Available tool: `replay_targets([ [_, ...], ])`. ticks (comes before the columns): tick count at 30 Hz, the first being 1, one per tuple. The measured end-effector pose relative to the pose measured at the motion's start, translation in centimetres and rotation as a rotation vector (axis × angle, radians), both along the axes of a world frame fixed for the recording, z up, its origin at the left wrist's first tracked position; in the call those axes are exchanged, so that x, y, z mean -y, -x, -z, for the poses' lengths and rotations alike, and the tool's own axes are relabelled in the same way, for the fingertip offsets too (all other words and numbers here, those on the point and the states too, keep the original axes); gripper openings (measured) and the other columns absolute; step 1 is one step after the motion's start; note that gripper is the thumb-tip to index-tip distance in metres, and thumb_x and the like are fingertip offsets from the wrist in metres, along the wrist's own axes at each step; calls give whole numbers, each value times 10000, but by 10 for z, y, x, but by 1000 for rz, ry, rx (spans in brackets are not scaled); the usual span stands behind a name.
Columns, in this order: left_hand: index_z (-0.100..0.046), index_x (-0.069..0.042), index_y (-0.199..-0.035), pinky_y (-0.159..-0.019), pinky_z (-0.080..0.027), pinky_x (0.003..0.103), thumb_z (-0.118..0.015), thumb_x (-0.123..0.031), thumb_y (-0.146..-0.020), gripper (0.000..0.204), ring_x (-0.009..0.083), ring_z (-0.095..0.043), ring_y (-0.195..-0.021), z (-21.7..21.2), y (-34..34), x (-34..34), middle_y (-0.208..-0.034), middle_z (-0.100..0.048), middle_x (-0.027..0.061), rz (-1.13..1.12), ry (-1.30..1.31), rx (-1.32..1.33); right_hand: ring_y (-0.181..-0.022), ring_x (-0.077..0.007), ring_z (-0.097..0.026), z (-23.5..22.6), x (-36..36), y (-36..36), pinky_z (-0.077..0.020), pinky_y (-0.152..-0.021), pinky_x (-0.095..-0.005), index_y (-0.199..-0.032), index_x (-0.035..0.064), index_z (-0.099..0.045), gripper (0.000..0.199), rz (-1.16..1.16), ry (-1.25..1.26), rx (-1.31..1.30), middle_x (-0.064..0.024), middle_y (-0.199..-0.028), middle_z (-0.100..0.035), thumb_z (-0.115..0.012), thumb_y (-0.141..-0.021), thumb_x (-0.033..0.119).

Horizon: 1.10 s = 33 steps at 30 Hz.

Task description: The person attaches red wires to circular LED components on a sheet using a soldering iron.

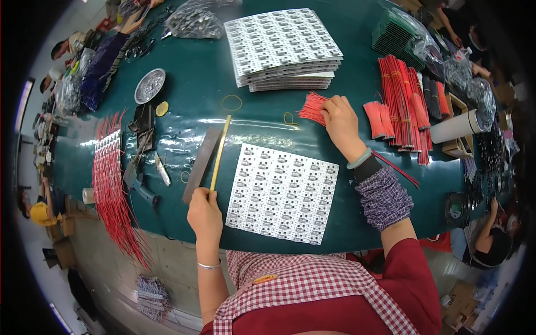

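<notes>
Red, thin wires (pixel 311 106) fan from pinched right fingers (pixel 331 107); left fingers (pixel 201 197) clasp a yellow strip (pixel 220 153).

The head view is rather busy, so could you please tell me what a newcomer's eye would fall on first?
Likely the white patterned sheet lying on the green table in the middle of the view, with a stack of similar sheets beyond it. Bright red would probably catch the eye next: large wire bundles at the right, a small bundle under the right hand, and a fan of wires at the left.
</notes>
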<state>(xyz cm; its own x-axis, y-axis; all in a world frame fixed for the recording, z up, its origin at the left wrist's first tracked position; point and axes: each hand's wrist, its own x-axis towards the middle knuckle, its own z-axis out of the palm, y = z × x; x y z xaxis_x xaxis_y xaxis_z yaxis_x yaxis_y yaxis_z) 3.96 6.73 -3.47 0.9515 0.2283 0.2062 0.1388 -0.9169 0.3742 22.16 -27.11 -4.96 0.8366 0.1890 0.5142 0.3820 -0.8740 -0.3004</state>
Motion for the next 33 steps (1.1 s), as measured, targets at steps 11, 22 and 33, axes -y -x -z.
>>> replay_targets([
  [11,-536,-38,-980,-666,-488,481,-633,-80,-952,109,428,-656,-791,-21,-6,-17,-832,-664,190,23,224,-88,-877,-300,-577,-4,4,-8,-491,-744,-424,-850,43,-607,119,-8,201,9,-96,-846,-585,-657,-756,-8],
  [22,-625,-21,-1121,-724,-510,451,-642,-78,-949,182,388,-682,-838,-4,-35,-74,-980,-707,192,-95,73,17,-901,-321,-569,-10,4,-9,-482,-776,-430,-897,34,-582,119,-58,98,-107,-112,-891,-583,-670,-821,10],
  [33,-458,-83,-1491,-1163,-250,610,-696,-212,-888,661,464,-413,-1340,-2,36,71,-1383,-499,238,604,-42,-152,-934,-320,-562,-11,6,-4,-495,-805,-423,-993,13,-591,155,-86,66,-27,-123,-959,-565,-608,-844,-26],
])
